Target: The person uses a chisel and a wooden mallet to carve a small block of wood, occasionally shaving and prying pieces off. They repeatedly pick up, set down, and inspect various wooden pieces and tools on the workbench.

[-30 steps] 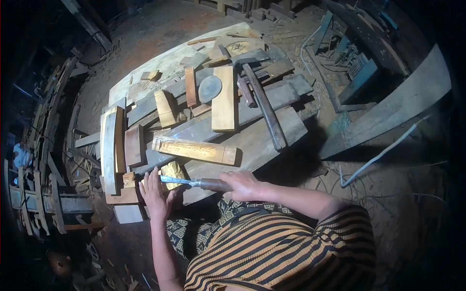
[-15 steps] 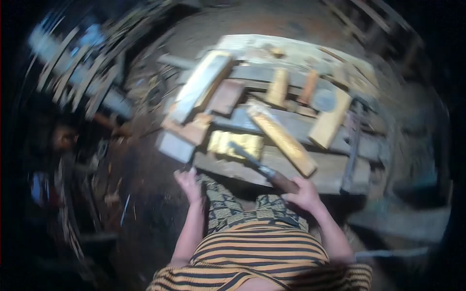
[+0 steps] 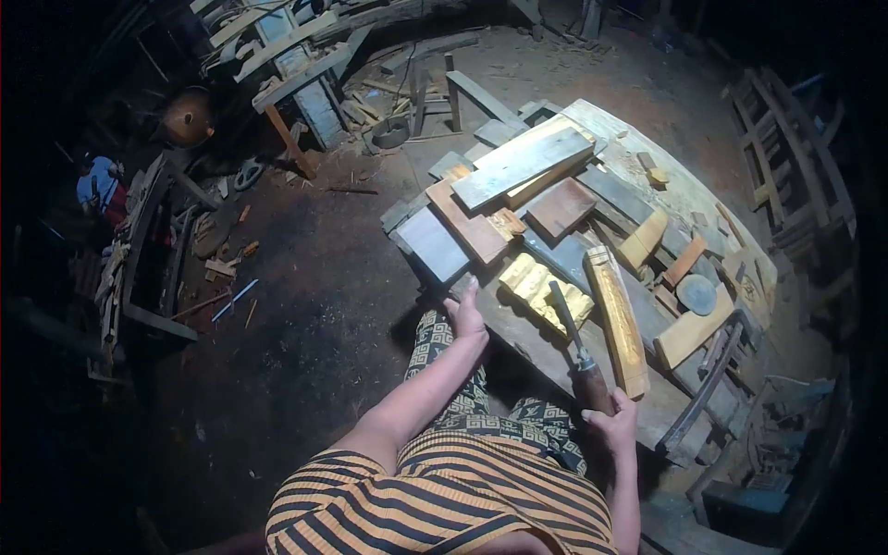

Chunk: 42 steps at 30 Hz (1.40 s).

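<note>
My right hand (image 3: 614, 425) is closed around the brown wooden handle of a chisel (image 3: 588, 384). The metal blade points away from me, its tip over a yellow wooden block (image 3: 544, 294) with a grooved, carved top. Just right of the chisel lies a long carved wooden piece (image 3: 618, 324). My left hand (image 3: 467, 314) holds nothing, thumb raised and fingers apart, by the near left edge of the workbench (image 3: 518, 338). Closest to it is a grey flat block (image 3: 429, 244) at the bench corner, with a reddish-brown board (image 3: 470, 222) beyond.
Stacked planks (image 3: 527, 166) lie at the bench's far left. A round grey disc (image 3: 696, 294) rests on the right, near a dark curved bar (image 3: 703, 393). Wood scraps and a blue stick (image 3: 234, 301) lie on the floor at left. A person (image 3: 100, 185) is at far left.
The view has swung left, so the bench sits further right. My left hand shows nearer the bench corner; the chisel, still in my right hand, points more steeply away from me.
</note>
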### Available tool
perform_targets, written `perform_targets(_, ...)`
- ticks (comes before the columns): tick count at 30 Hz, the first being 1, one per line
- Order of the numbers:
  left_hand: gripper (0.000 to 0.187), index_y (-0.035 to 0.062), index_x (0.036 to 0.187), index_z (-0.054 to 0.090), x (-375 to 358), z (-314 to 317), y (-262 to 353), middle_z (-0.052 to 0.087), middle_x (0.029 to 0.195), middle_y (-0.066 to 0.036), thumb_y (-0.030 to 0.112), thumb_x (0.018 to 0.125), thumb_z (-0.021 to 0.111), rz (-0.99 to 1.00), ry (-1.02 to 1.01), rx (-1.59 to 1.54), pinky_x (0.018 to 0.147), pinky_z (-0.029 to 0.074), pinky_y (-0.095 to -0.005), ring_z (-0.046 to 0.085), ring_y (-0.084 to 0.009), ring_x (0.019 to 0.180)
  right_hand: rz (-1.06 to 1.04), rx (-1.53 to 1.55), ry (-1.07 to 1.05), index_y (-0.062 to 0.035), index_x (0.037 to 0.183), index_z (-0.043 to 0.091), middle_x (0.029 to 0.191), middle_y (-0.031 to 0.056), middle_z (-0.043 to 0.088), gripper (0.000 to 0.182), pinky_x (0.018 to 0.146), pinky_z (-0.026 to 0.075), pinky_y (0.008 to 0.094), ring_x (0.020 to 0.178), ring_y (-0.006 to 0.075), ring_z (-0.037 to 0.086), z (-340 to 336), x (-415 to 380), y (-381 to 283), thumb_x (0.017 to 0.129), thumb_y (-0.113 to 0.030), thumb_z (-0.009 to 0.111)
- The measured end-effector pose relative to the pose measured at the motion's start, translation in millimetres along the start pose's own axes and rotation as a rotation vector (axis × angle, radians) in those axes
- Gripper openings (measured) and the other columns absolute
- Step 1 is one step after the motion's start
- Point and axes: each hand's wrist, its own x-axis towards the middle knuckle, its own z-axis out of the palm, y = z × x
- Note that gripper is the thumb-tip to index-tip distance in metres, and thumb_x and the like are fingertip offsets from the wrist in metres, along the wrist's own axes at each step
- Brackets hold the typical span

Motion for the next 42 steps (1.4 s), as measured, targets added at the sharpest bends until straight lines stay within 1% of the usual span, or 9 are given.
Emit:
perform_targets(3, 0.050, -0.0083, 0.106, 0.048, 9.9, 18.1, -3.5, 0.053, 0.112, -0.017, 0.027, 0.078, 0.070, 0.035, 0.130, 0.274, 0.091, 0.039, -0.0359, 0.050, -0.0241, 0.105, -0.014, -0.039, 0.007, 0.0003, 0.088, 0.062, 0.073, -0.0003, 0.058, 0.032, 0.059, 0.042, 0.0241, 0.065, 0.0080, 0.052, 2.8, 6.9, 3.0, 0.060, -0.009, 0.075)
perform_targets(9, 0.031, -0.0082, 0.105, 0.049, 8.6, 36.7, -2.0, 0.055, 0.107, -0.015, 0.016, 0.087, 0.054, 0.012, 0.092, 0.243, 0.088, 0.041, -0.0352, 0.053, -0.0228, 0.101, -0.038, -0.257, 0.055, -0.0014, 0.081, 0.059, 0.069, -0.0002, 0.054, 0.031, 0.059, 0.041, 0.0255, 0.065, 0.0090, 0.049, 4.2, 9.3, -7.0, 0.058, -0.012, 0.077)
perform_targets(10, 0.049, -0.0089, 0.121, 0.042, 1.9, 29.5, 10.9, 0.052, 0.120, -0.018, 0.026, 0.089, 0.053, -0.083, 0.019, 0.398, 0.095, 0.038, -0.0343, 0.050, -0.0246, 0.111, -0.024, -0.274, 0.047, -0.0010, 0.081, 0.059, 0.067, 0.0000, 0.053, 0.032, 0.059, 0.041, 0.0270, 0.064, 0.0100, 0.048, 2.7, 9.7, -2.6, 0.058, -0.014, 0.077)
perform_targets(12, 0.076, -0.0074, 0.138, 0.023, -13.6, 21.3, -4.8, 0.034, 0.141, -0.020, 0.042, 0.089, 0.054, -0.133, -0.048, 0.061, 0.105, 0.030, -0.0365, 0.038, -0.0271, 0.127, -0.014, -0.270, 0.042, 0.0005, 0.084, 0.061, 0.069, 0.0023, 0.056, 0.034, 0.061, 0.044, 0.0290, 0.066, 0.0109, 0.052, 6.7, 7.6, -11.9, 0.059, -0.017, 0.077)
perform_targets(15, 0.091, 0.0052, 0.146, 0.008, -91.8, 14.4, 38.3, 0.008, 0.152, -0.016, 0.061, 0.086, 0.049, -0.636, -0.475, 0.184, 0.107, 0.022, -0.0543, 0.020, -0.0346, 0.137, -0.088, -0.434, 0.093, 0.0001, 0.090, 0.061, 0.071, 0.0107, 0.060, 0.039, 0.064, 0.047, 0.0318, 0.065, 0.0165, 0.056, 7.2, 1.1, -6.2, 0.061, -0.021, 0.078)
perform_targets(18, 0.077, 0.0090, 0.141, 0.026, -101.2, 7.6, 18.7, 0.036, 0.141, -0.016, 0.065, 0.088, 0.037, -1.006, -0.727, -0.004, 0.102, 0.031, -0.0600, 0.038, -0.0358, 0.127, -0.075, -0.400, 0.102, -0.0030, 0.094, 0.061, 0.075, 0.0132, 0.061, 0.042, 0.066, 0.047, 0.0324, 0.067, 0.0204, 0.059, 13.2, -20.9, -9.8, 0.061, -0.022, 0.078)
perform_targets(26, 0.081, 0.0067, 0.140, 0.025, -99.5, 34.7, 30.9, 0.025, 0.145, -0.023, 0.060, 0.085, 0.052, -1.127, -0.464, -0.068, 0.102, 0.025, -0.0663, 0.029, -0.0428, 0.131, -0.160, -0.506, 0.148, -0.0074, 0.090, 0.063, 0.077, 0.0145, 0.064, 0.038, 0.064, 0.049, 0.0391, 0.071, 0.0337, 0.063, -4.7, -27.6, 17.1, 0.060, -0.028, 0.073)
perform_targets(35, 0.093, 0.0024, 0.142, 0.017, -93.2, 25.6, 22.6, 0.026, 0.142, -0.024, 0.065, 0.082, 0.052, -1.101, -0.620, -0.109, 0.101, 0.028, -0.0645, 0.031, -0.0433, 0.129, -0.188, -0.469, 0.099, -0.0070, 0.087, 0.064, 0.073, 0.0140, 0.063, 0.035, 0.063, 0.049, 0.0377, 0.068, 0.0313, 0.063, -11.1, -21.4, 12.8, 0.059, -0.026, 0.073)
perform_targets(42, 0.078, 0.0039, 0.134, 0.034, -88.2, -0.5, 23.0, 0.043, 0.131, -0.021, 0.060, 0.084, 0.053, -1.109, -0.759, -0.180, 0.098, 0.040, -0.0572, 0.044, -0.0378, 0.121, -0.096, -0.304, 0.123, -0.0044, 0.091, 0.065, 0.073, 0.0107, 0.063, 0.039, 0.067, 0.047, 0.0313, 0.068, 0.0189, 0.061, -9.9, -23.3, 21.1, 0.059, -0.024, 0.076)
